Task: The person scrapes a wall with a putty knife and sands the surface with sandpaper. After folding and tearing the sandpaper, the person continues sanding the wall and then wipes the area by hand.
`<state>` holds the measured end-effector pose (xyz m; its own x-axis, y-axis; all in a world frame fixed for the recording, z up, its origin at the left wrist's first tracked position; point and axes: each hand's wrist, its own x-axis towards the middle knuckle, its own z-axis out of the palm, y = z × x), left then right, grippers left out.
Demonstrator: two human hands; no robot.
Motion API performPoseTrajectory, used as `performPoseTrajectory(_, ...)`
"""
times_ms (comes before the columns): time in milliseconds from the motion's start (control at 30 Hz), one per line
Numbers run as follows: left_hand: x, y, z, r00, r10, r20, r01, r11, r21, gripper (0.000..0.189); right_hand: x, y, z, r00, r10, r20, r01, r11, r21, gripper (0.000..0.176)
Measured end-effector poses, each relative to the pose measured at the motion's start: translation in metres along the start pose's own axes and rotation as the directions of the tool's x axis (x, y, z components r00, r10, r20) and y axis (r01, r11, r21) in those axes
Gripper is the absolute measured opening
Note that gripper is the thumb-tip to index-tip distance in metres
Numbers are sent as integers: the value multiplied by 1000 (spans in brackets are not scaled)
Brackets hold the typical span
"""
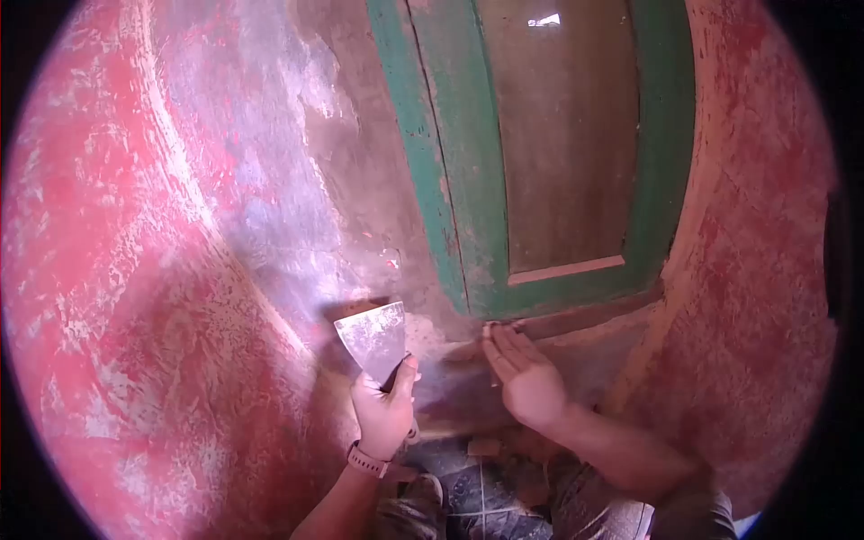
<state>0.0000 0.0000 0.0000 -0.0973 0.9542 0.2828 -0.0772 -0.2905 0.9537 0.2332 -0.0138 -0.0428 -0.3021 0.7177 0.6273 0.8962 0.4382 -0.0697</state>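
My left hand (385,418) is closed around a putty knife (373,337) with a wide, scuffed metal blade spotted with pale residue. The blade points up, close to the bare plaster left of the green window frame (486,207). A watch with a brown band (368,460) is on that wrist. My right hand (533,387) is at the ledge (585,324) under the frame, its fingers pressed together and turned toward the ledge. Small pale edges show by its fingers, but what they hold is mostly hidden beneath them.
Red walls with worn, patchy paint (117,270) curve along the left side and the right. A brownish pane (567,135) fills the green frame. Below are dark floor tiles (468,490), a small brownish block (484,446) and my own legs.
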Motion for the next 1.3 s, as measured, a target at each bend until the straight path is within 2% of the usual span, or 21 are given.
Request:
performPoseTrajectory(67,-7,-9,13,999,-36,-5,35,998,-45,22,7,-12,3,996,-64,-66,67,997,49,63)
performPoseTrajectory(100,16,7,0,998,37,45,-38,999,25,21,35,-32,22,985,-37,-168,50,996,75,63)
performPoseTrajectory(200,-4,2,24,998,26,65,-25,999,-23,20,22,-26,12,994,-60,-96,64,997,37,61)
performPoseTrajectory(267,-4,7,16,999,12,52,-12,1000,15,21,13,-14,3,995,-74,-60,77,996,38,61)
performPoseTrajectory(367,0,11,1,999,50,4,-51,998,35,20,4,-6,-15,1000,13,25,-12,999,-30,57)
performPoseTrajectory(500,6,7,-10,998,61,-27,-60,998,33,19,13,-17,4,993,-111,-45,111,994,-20,61)
performPoseTrajectory(600,4,4,-1,998,58,-17,-58,998,27,19,22,-34,13,993,-92,-69,93,996,14,61)
performPoseTrajectory(700,2,8,-2,998,54,-9,-54,998,35,20,16,-18,-1,992,-114,-50,116,993,36,59)
performPoseTrajectory(867,10,0,-24,986,163,-46,-162,986,29,20,6,-7,-14,1000,-21,-12,21,1000,21,59)
performPoseTrajectory(967,9,8,-18,996,65,-54,-65,998,17,20,15,-21,-1,997,-56,-45,57,998,28,60)
performPoseTrajectory(1100,6,3,-5,999,45,-9,-44,998,36,19,22,-30,4,994,-72,-79,73,997,7,62)
performPoseTrajectory(1200,7,9,-6,998,55,-24,-54,998,31,18,10,-6,-7,998,-64,14,63,998,17,59)
performPoseTrajectory(1300,10,14,-20,995,59,-84,-56,998,39,16,4,5,-20,1000,7,19,-8,998,66,62)
